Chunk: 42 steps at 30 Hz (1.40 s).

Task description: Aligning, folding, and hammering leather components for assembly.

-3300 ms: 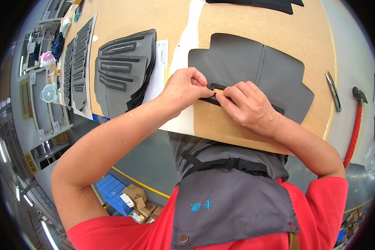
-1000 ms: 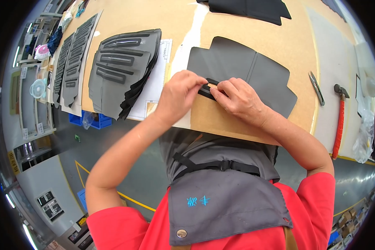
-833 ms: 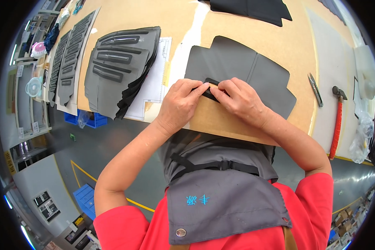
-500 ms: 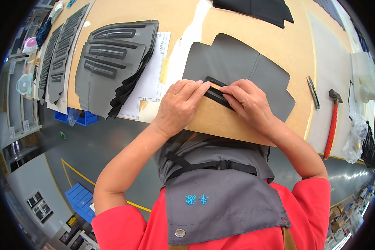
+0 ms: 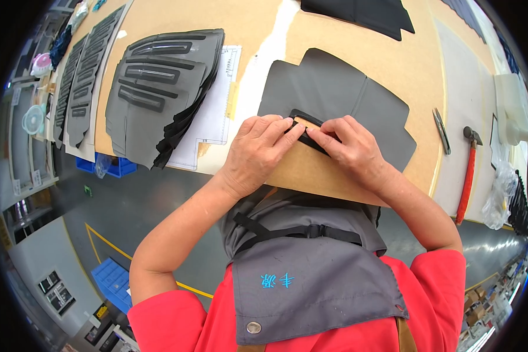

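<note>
A dark grey sheet panel [image 5: 328,88] with angular cut edges lies on the table in front of me. At its near edge is a narrow slot framed by black strips, with tan table colour showing through the gap. My left hand [image 5: 257,151] pinches the near black strip [image 5: 317,145] at its left part, fingertips together. Just to the right, my right hand [image 5: 353,145] has thumb and forefinger closed on the same strip. The fingertips of both hands almost meet and cover part of the strip.
To the left lies a stack of grey panels [image 5: 152,117] with black-framed slots, over a white paper pattern [image 5: 199,138]. On the right are a red-handled hammer [image 5: 467,182], metal tweezers or snips [image 5: 442,132] and a clear plastic bag [image 5: 500,202]. A black panel [image 5: 358,14] lies at the back.
My left fingertips have come down and right onto the near strip, and my right fingertips have shifted slightly left along it. The gap between the hands is smaller.
</note>
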{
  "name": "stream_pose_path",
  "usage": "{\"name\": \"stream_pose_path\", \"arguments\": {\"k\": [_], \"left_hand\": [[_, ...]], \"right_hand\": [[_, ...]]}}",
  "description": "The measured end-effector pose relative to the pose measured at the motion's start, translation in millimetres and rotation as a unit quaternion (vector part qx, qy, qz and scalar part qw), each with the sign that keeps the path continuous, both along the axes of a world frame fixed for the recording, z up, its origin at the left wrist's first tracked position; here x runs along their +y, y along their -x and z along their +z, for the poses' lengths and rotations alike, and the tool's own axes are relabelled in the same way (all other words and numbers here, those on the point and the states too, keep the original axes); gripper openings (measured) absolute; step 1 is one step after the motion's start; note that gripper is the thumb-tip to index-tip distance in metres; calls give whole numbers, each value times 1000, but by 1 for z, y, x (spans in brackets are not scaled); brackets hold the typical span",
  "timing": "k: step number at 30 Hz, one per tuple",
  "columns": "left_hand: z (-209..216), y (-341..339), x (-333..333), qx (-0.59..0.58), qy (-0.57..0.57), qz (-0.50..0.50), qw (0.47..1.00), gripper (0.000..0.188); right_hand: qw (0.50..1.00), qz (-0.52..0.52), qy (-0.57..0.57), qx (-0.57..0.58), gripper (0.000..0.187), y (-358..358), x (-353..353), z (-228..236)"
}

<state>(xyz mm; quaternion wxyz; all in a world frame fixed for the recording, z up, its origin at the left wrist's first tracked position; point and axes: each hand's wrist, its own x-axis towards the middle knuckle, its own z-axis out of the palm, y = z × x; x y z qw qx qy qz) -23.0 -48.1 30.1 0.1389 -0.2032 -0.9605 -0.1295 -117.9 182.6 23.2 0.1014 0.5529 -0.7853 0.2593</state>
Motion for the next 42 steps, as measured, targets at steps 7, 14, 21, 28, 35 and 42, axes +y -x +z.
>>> {"name": "stream_pose_path", "arguments": {"k": [7, 14, 21, 28, 35, 42], "left_hand": [[2, 0, 7, -1, -2, -1, 1000, 42], [6, 0, 16, -13, -21, -15, 1000, 42], [5, -5, 20, -29, -46, -2, 998, 44], [3, -5, 23, -29, -47, 10, 998, 48], [5, -6, 25, -42, -40, 7, 998, 50], [4, -9, 37, -41, -26, -16, 999, 49]], "right_hand": [[998, -21, 23, -58, 35, -5, 10, -2], [997, -41, 21, -67, 31, -5, 11, 2], [968, -94, 0, -231, 21, -13, 23, 12], [979, -101, 38, -174, 23, -12, 23, 7], [999, -24, -4, -39, 39, -10, 29, 7], [997, -52, 4, -55, 33, -14, 27, 3]]}}
